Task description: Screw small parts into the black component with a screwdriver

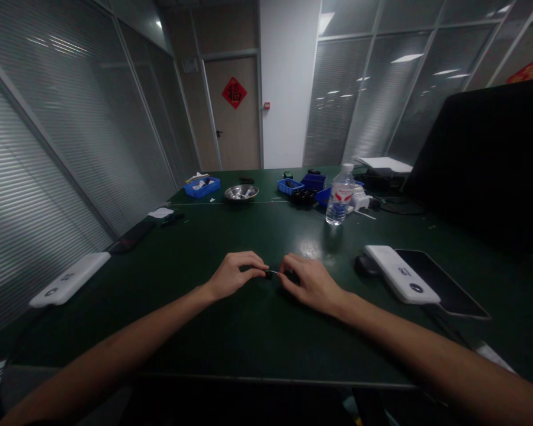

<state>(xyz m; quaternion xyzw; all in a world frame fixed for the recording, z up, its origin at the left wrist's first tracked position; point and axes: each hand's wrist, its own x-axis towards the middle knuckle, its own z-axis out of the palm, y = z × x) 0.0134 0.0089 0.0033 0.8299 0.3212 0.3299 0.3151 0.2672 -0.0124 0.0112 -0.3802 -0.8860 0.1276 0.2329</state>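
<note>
Over the middle of the dark green table, my left hand (231, 276) pinches a small black part (269, 275) between thumb and fingertips. Facing it from the right, my right hand (310, 283) is closed, thumb and forefinger pinching a thin, light-coloured piece (274, 272). This thin piece reaches to the black part; whether it enters it or only touches it I cannot tell. Both items are too small and dim to name more exactly. My right hand's lower edge is close to the tabletop (266, 337).
A water bottle (339, 196) stands behind my right hand. Farther back are a metal bowl (241, 193), a blue basket (202, 186) and a small blue bin (290, 187). White power banks (71, 279) (402, 273) lie at both sides, with a dark tablet (439, 281) and a black monitor (488, 165) at right.
</note>
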